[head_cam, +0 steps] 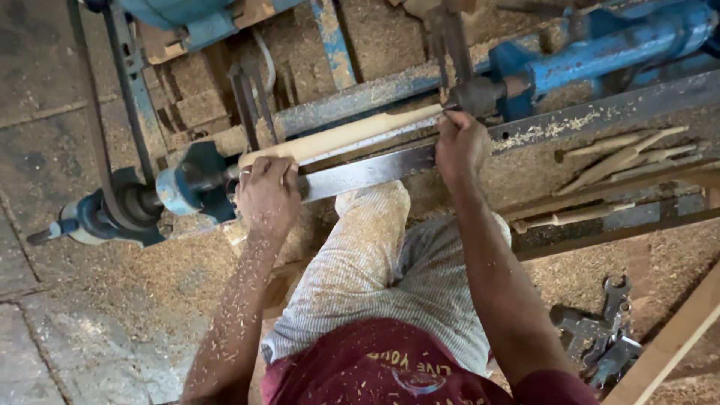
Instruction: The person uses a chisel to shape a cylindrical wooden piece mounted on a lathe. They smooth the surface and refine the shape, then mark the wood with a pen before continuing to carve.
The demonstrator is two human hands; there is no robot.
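**Pale wooden blank held at both ends on a blue lathe**

The left hand [267, 193] is curled over the thicker left end of the wooden blank [341, 136], fingers pressed together, a ring seen on one. The right hand [459, 146] is closed around the narrower right end, beside the dark tailstock tip [480, 95]. The blank is smooth, pale and tapered; its long axis runs from lower left to upper right, between the blue headstock [176, 191] and the tailstock. A flat grey steel rail [367, 171] lies just beneath it. Finished turned sticks [622, 157] rest on the bed's right edge, well apart. Sawdust [187, 270] coats the floor; spanners [604, 337] lie at lower right.
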